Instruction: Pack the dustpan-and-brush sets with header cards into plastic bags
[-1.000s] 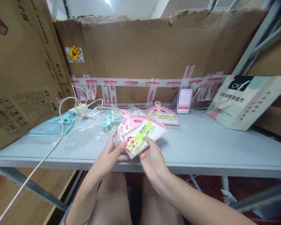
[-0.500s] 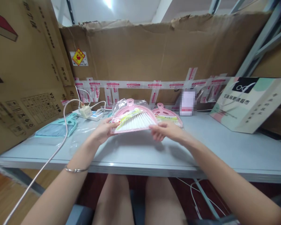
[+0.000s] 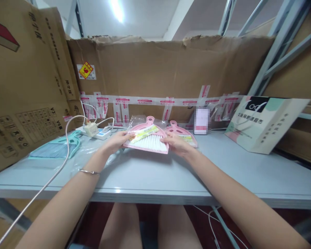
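Between my hands is a pink dustpan with a white-bristled brush lying in it, its handle pointing away from me. A yellow-green label strip crosses the brush. My left hand grips the dustpan's left edge, and my right hand is closed on its right edge. Clear plastic wrap shows behind the set. Just beyond my right hand, a second pink dustpan with a similar label lies on the table.
On the grey table, a teal dustpan set lies left beside a power strip and a white cable. A phone stands at the back; a paper bag stands right. Cardboard boxes wall the back and left.
The dustpan set has turned slightly, its handle now further right. My right hand has shifted up along its right edge and closed there. The head view has tilted up a little.
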A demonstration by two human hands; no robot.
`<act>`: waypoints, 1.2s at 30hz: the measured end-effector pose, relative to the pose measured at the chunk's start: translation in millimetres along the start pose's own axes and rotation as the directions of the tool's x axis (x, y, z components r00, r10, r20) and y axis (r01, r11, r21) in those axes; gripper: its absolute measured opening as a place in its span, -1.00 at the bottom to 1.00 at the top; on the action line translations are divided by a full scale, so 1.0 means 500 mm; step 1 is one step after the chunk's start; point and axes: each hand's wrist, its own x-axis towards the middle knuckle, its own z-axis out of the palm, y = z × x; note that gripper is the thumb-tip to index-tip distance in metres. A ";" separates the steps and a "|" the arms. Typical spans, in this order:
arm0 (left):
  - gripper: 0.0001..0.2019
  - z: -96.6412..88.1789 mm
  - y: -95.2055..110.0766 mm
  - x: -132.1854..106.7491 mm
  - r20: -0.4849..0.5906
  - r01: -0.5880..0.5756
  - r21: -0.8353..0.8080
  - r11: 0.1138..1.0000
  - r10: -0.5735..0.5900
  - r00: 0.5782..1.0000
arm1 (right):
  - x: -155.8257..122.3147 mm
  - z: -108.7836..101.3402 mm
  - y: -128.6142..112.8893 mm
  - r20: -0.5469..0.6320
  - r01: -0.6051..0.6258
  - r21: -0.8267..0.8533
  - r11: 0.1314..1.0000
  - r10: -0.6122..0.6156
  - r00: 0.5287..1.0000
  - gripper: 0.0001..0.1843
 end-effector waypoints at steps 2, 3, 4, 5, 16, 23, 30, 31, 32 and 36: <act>-0.68 0.005 -0.002 -0.012 0.002 0.005 -0.018 1.000 -0.005 1.000 | 0.004 -0.009 0.008 -0.001 -0.005 -0.002 1.000 0.005 1.000 -0.82; -0.67 0.005 -0.002 -0.018 0.006 0.004 -0.032 0.999 -0.003 1.000 | 0.007 -0.012 0.011 0.000 -0.006 -0.004 1.000 0.006 1.000 -0.86; -0.63 0.005 -0.002 -0.023 0.010 0.002 -0.045 0.999 -0.001 1.000 | 0.009 -0.015 0.014 0.000 -0.004 -0.005 1.000 0.004 1.000 -0.89; -0.58 0.003 -0.002 -0.028 0.014 0.001 -0.058 0.998 0.000 1.000 | 0.011 -0.017 0.017 0.000 0.000 -0.006 1.000 0.000 1.000 -0.91; -0.51 -0.005 -0.018 -0.017 -0.108 -0.040 -0.123 0.992 0.026 0.994 | -0.020 -0.004 0.010 0.185 0.010 0.082 0.997 -0.025 0.982 -0.68; -0.51 -0.009 -0.006 -0.030 -0.049 -0.022 -0.101 0.995 0.018 0.999 | -0.028 -0.003 0.007 0.206 0.038 0.082 0.996 -0.054 0.977 -0.54; -0.43 -0.014 -0.014 -0.030 0.032 -0.006 -0.066 0.998 0.008 0.999 | -0.003 -0.014 0.025 0.124 0.018 0.060 0.998 -0.025 0.992 -0.74; -0.39 -0.014 -0.016 -0.028 0.016 -0.001 -0.069 0.998 0.003 1.000 | 0.000 -0.015 0.026 0.116 0.015 0.061 0.998 -0.022 0.993 -0.75; -0.37 -0.014 -0.017 -0.026 0.004 0.006 -0.077 0.997 -0.006 1.000 | 0.003 -0.015 0.027 0.108 0.013 0.064 0.998 -0.019 0.994 -0.76; -0.36 -0.012 -0.021 -0.016 -0.063 0.028 -0.084 0.996 -0.033 0.997 | 0.008 -0.014 0.026 0.073 0.000 0.075 0.997 -0.006 0.997 -0.80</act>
